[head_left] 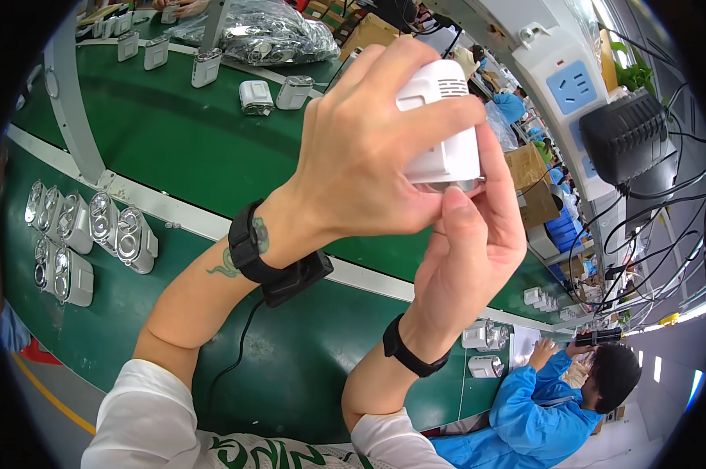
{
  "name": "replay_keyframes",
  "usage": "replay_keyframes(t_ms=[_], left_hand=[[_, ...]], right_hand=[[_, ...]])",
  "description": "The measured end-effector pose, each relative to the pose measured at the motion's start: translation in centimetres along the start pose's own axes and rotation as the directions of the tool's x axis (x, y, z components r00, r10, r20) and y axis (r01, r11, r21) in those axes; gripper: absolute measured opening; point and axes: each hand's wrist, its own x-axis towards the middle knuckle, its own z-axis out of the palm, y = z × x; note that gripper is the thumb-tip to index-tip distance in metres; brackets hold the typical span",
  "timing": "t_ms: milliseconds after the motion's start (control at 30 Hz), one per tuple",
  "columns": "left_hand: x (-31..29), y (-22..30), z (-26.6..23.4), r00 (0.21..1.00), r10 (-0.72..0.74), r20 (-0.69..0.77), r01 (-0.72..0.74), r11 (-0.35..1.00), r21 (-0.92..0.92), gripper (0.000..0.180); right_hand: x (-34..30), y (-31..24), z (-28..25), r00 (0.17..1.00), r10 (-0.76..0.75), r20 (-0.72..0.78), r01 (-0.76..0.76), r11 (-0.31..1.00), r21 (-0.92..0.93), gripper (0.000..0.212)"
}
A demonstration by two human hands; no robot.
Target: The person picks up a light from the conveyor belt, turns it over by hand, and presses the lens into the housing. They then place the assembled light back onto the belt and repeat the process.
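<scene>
A small white plastic device (456,156) with rounded corners and vent slots is raised in front of me, above the green surface. My left hand (361,133) is closed round it from the left, with the fingers spread across its face. The fingers of my right hand (474,242) press at its lower end, the thumb against a clear or shiny rim there. Part of the device is covered by my fingers. A black strap circles each wrist. Below my left wrist, a black block with a cable (298,279) lies on the bench.
Several white devices with clear round fronts (73,223) stand on the bench at left. More white units (256,98) sit along the green belt (173,133). A power strip (569,86) with a black adapter (625,137) hangs at right among loose cables. A co-worker in blue (536,406) sits at lower right.
</scene>
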Motion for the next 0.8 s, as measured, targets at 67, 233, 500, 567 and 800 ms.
replay_keyframes(t_ms=[67, 233, 500, 567, 800], left_hand=[[0.0, 0.2, 0.1, 1.000, 0.003, -0.014, -0.003, 1.000, 0.002, 0.056], [-0.1, 0.3, 0.2, 0.999, -0.028, -0.040, 0.027, 0.999, -0.021, 0.054], [-0.5, -0.5, 0.9, 0.994, -0.044, -0.100, 0.045, 0.999, 0.006, 0.047], [-0.7, -1.1, 1.2, 0.995, -0.032, -0.095, 0.036, 0.998, 0.042, 0.039], [-1.7, -1.8, 1.1, 0.997, -0.080, 0.009, 0.078, 0.992, 0.097, 0.047]], right_hand=[[-0.1, -0.1, 0.0, 1.000, -0.002, 0.000, 0.002, 1.000, -0.026, 0.052], [0.0, -0.2, 0.2, 1.000, -0.002, -0.006, 0.002, 1.000, -0.003, 0.053], [0.5, 0.3, 0.3, 0.999, 0.030, -0.022, -0.031, 0.999, -0.045, 0.053], [1.0, 1.1, 0.0, 0.998, 0.056, -0.031, -0.057, 0.998, -0.018, 0.055], [1.1, 2.8, -1.2, 0.985, 0.172, 0.017, -0.172, 0.982, 0.077, 0.053]])
